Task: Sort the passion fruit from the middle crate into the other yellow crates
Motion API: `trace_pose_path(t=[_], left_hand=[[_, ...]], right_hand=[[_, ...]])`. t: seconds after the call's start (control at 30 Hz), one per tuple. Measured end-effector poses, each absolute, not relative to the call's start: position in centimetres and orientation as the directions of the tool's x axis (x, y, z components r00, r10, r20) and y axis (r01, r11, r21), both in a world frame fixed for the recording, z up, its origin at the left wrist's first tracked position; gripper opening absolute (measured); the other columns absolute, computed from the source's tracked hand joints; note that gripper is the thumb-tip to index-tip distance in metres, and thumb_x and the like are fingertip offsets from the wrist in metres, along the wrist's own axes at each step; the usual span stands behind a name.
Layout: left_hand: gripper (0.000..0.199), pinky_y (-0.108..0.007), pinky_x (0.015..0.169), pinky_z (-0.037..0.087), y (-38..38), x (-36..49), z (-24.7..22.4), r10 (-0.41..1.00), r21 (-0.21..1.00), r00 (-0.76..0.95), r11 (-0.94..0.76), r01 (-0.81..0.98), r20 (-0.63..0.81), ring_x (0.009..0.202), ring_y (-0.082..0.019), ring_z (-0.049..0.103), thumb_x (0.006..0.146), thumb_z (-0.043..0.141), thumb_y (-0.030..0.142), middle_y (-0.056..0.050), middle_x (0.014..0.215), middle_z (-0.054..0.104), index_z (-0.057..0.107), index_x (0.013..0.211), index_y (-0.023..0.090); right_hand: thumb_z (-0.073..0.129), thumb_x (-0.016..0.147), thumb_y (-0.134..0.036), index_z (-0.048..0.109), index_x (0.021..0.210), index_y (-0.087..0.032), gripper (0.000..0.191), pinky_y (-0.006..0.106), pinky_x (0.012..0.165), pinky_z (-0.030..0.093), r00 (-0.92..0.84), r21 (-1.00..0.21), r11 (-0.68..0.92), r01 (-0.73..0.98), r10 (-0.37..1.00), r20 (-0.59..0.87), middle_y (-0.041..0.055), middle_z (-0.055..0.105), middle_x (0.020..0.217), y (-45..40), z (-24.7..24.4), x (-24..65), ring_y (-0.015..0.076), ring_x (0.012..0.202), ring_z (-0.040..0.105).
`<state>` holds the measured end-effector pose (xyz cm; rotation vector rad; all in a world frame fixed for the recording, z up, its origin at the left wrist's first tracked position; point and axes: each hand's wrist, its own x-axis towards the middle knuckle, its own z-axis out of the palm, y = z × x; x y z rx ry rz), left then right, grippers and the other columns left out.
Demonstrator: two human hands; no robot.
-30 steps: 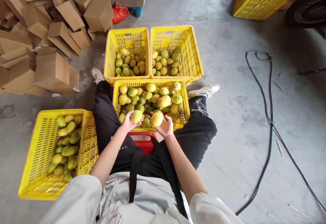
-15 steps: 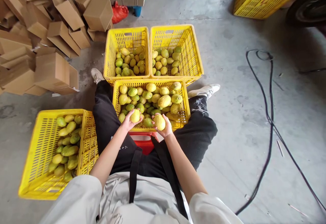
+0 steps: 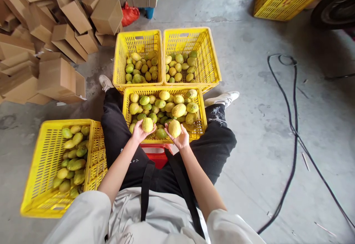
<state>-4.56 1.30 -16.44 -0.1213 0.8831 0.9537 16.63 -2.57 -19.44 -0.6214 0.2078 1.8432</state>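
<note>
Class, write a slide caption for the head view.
Left hand and right hand each hold a yellow fruit over a crate of more fruit.

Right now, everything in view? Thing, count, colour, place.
Held fruits: 2, yellow, centre
Crated fruit: many, green-yellow, nearer four crates
Front crate: 1, yellow, centre
Rear crates: 2, yellow, beyond front crate
Side crate: 1, yellow, lower left
Far crate: 1, yellow, upper right
Cardboard boxes: many, brown, upper left
Red bundle: 1, red, by the boxes
Blue object: 1, blue, top, partly hidden
Wheel: 1, dark, upper right corner
Cable: count unclear, black, floor right
Red plastic item: 1, red, nearer than front crate
Shoes: 2, white, beside crates
Trousers: 1 pair, black, either side of front crate
Top: 1, light grey, bottom
Straps: 2, black, over the top
Hands: 2, bare, one fruit in each
</note>
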Motion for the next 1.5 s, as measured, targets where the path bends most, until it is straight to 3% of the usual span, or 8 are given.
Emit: trace_pose_path(t=[0.27,0.53,0.67,0.8,0.93,1.07,1.3,1.5], left_hand=[[0.025,-0.031,0.076,0.055,0.9,-4.5,-17.4,0.69,0.366,0.294,0.639,-0.677,-0.662,0.081,-0.017,0.066,0.082,0.063,0.019,-0.006,0.086,0.068,0.065,0.106,0.013],[0.012,-0.026,0.068,0.055,1.1,-4.2,-17.5,0.634,0.349,0.199,0.629,-0.695,-0.747,0.075,-0.015,0.066,0.085,0.061,0.022,-0.008,0.086,0.069,0.062,0.093,0.013],[0.028,-0.032,0.07,0.057,1.2,-4.2,-16.8,0.629,0.288,0.27,0.64,-0.713,-0.729,0.077,-0.019,0.068,0.09,0.053,0.036,-0.013,0.086,0.07,0.063,0.096,0.011],[0.036,-0.043,0.081,0.057,1.0,-4.2,-16.8,0.604,0.23,0.396,0.704,-0.672,-0.692,0.091,-0.026,0.07,0.092,0.047,0.039,-0.015,0.093,0.071,0.062,0.107,0.01],[0.021,-0.037,0.077,0.056,0.5,-4.2,-17.7,0.595,0.33,0.389,0.758,-0.562,-0.704,0.085,-0.024,0.071,0.085,0.06,0.025,-0.011,0.09,0.07,0.061,0.102,0.012],[0.019,-0.03,0.067,0.055,0.4,-4.2,-18.0,0.614,0.39,0.35,0.752,-0.531,-0.708,0.071,-0.018,0.068,0.082,0.062,0.02,-0.008,0.081,0.068,0.062,0.099,0.012],[0.024,-0.028,0.063,0.054,1.2,-4.1,-16.5,0.618,0.325,0.32,0.704,-0.631,-0.718,0.07,-0.017,0.065,0.087,0.055,0.029,-0.01,0.084,0.068,0.062,0.101,0.011],[0.033,-0.041,0.076,0.058,1.3,-4.3,-15.8,0.616,0.213,0.324,0.638,-0.74,-0.718,0.091,-0.025,0.068,0.092,0.042,0.036,-0.014,0.091,0.07,0.063,0.103,0.013]], right_hand=[[0.062,0.083,-0.038,0.057,0.109,-0.023,0.03,0.018,0.047,0.054,-0.315,-0.101,-0.409,-0.907,0.817,-0.482,0.0033,0.069,0.094,-2.6,-20.1,16.9,0.0143,0.075,0.066],[0.054,0.079,-0.031,0.059,0.108,-0.014,0.034,0.04,0.072,0.062,-0.359,-0.095,-0.469,-0.878,0.776,-0.519,0.0133,0.072,0.104,-2.4,-20.0,16.3,0.0263,0.094,0.069],[0.057,0.08,-0.031,0.06,0.108,-0.015,0.032,0.043,0.082,0.061,-0.317,-0.145,-0.441,-0.886,0.803,-0.504,0.0134,0.071,0.105,-2.2,-19.8,16.1,0.0276,0.106,0.067],[0.066,0.08,-0.032,0.06,0.109,-0.021,0.031,0.037,0.075,0.063,-0.294,-0.203,-0.434,-0.878,0.822,-0.487,0.0081,0.071,0.104,-2.4,-20.2,16.4,0.0223,0.094,0.069],[0.071,0.076,-0.029,0.058,0.107,-0.022,0.034,0.027,0.056,0.06,-0.425,-0.21,-0.571,-0.793,0.767,-0.482,0.0056,0.07,0.094,-2.7,-20.7,16.6,0.0166,0.072,0.067],[0.071,0.076,-0.029,0.057,0.107,-0.022,0.035,0.026,0.056,0.059,-0.457,-0.211,-0.616,-0.759,0.735,-0.501,0.0058,0.07,0.093,-2.7,-20.8,16.3,0.0166,0.072,0.067],[0.065,0.078,-0.031,0.055,0.108,-0.023,0.033,0.032,0.062,0.06,-0.384,-0.177,-0.531,-0.828,0.769,-0.511,0.0081,0.07,0.096,-2.5,-20.1,16.5,0.0207,0.081,0.068],[0.06,0.08,-0.029,0.053,0.117,-0.026,0.038,0.046,0.076,0.059,-0.407,-0.207,-0.536,-0.819,0.795,-0.45,0.0083,0.069,0.111,-2.5,-19.6,16.3,0.0256,0.097,0.068]])
